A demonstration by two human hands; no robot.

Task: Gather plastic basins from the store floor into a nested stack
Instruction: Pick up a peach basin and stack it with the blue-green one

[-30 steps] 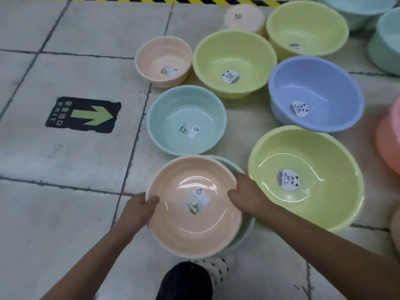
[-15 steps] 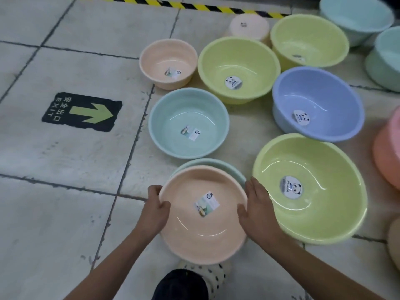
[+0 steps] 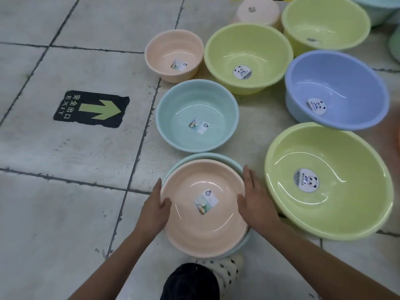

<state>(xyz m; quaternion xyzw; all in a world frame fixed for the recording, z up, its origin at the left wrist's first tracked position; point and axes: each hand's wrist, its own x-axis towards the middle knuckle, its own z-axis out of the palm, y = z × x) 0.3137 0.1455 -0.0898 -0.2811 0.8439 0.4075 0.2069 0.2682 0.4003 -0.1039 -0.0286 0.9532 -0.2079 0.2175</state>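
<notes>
A peach basin (image 3: pixel 205 230) sits nested inside a teal basin (image 3: pixel 207 156) on the floor just in front of me; only the teal rim shows around it. My left hand (image 3: pixel 157 207) grips the peach basin's left rim, thumb inside. My right hand (image 3: pixel 254 200) lies against its right rim with the fingers stretched out flat. Beyond it stands a second teal basin (image 3: pixel 173 118), then a small peach basin (image 3: pixel 160 53) farther back.
To the right lie a large green basin (image 3: pixel 337 217), a blue basin (image 3: pixel 346 83), two more green basins (image 3: pixel 249 42) (image 3: pixel 324 20) and an upturned peach basin (image 3: pixel 257 11). A black exit arrow sign (image 3: pixel 92 109) marks the tiles on the left. My foot (image 3: pixel 203 280) is below the stack.
The peach basin has gone from tilted and off-centre over the teal one to seated level inside it. My right hand's fingers have straightened along the rim.
</notes>
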